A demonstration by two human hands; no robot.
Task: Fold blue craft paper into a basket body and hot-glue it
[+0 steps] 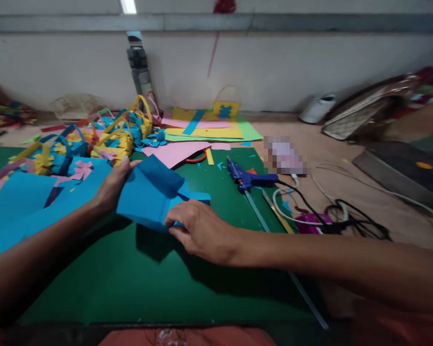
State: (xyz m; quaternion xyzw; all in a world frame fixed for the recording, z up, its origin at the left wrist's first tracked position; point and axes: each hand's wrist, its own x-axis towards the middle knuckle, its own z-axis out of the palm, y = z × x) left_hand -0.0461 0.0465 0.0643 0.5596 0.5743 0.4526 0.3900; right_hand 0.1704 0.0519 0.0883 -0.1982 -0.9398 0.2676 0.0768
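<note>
A folded piece of blue paper [147, 192] with creased flaps is held up between both hands, over a green mat [104, 283]. At its far left edge my left hand [115, 185] grips it, most of the fingers hidden behind the sheet. My right hand [198, 230] pinches the near right side, where thumb and fingers close on a creased flap. Under and beyond my left forearm lie larger blue sheets [18, 197].
Small paper baskets [115, 144] crowd the back left. A blue glue gun [252, 179] with a long glue stick [256, 211] lies right, near a cutter [279, 214], tangled cables [364, 223] and a pixelated phone [286, 156]. Coloured sheets [205, 132] are stacked at the back.
</note>
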